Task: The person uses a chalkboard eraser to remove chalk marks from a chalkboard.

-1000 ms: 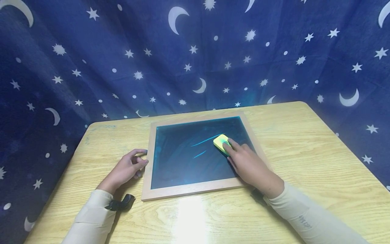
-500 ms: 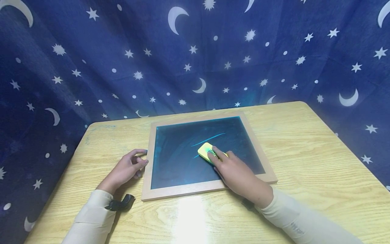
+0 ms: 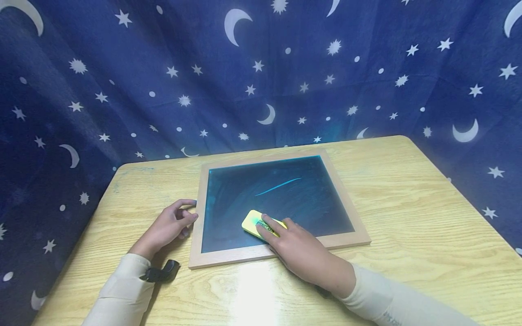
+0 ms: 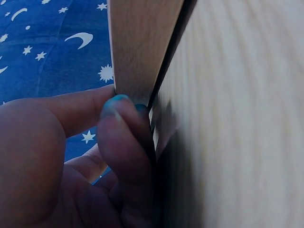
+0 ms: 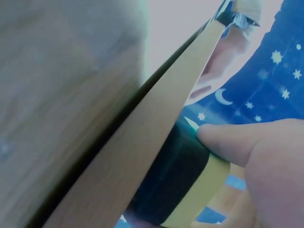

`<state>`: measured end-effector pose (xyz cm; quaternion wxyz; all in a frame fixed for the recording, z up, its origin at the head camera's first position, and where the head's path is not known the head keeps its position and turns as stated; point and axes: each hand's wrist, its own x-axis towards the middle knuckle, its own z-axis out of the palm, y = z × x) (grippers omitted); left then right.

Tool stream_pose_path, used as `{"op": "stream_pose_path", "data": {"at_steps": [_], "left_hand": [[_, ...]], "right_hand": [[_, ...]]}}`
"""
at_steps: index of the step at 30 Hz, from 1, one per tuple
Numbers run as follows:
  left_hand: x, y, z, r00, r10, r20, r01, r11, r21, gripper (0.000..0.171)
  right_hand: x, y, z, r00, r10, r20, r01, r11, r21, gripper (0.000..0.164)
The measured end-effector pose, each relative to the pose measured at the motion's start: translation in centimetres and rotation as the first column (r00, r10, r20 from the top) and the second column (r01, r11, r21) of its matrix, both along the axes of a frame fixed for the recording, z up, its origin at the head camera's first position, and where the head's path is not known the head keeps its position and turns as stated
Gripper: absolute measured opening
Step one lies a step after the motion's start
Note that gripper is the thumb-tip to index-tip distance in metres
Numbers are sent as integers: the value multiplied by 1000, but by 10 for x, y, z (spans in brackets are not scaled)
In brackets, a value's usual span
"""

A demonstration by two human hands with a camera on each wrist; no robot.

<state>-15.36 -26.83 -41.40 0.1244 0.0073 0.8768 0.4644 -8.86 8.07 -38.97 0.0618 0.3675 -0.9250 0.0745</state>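
My right hand [image 3: 299, 249] grips a yellow chalkboard eraser [image 3: 251, 220] with dark lettering on top. The eraser lies on the lower middle of a wood-framed chalkboard [image 3: 236, 190]. Its dark felt side [image 5: 171, 175] shows in the right wrist view, with the thumb along the yellow body. One blue chalk stroke [image 3: 279, 186] crosses the upper middle of the dark surface, over faint smears. At the board's left edge, my left hand [image 3: 167, 226] touches the wooden frame with fingertips and thumb; in the left wrist view, bluish fingertips [image 4: 116, 102] are right at the frame's end.
The board lies flat on a pale wood table [image 3: 408, 203], its front edge partly under my right wrist. A dark blue curtain [image 3: 261, 90] with moons and stars hangs behind. A black wrist mount [image 3: 163, 271] sticks out from my left sleeve.
My right hand has slid the eraser down and left across the board. The shorter lower chalk stroke is gone from sight; the longer one is fully uncovered. The left hand stays put.
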Motion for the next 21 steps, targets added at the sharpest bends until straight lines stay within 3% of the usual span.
{"op": "stream_pose_path", "data": {"at_steps": [8, 21], "left_hand": [[0, 0, 0, 1000, 2, -2, -2, 1000, 0, 51], [0, 0, 0, 1000, 6, 1, -6, 1000, 3, 51]], "right_hand": [[7, -4, -1, 999, 28, -30, -27, 999, 17, 43], [-1, 0, -1, 998, 33, 55, -32, 999, -14, 50]]}}
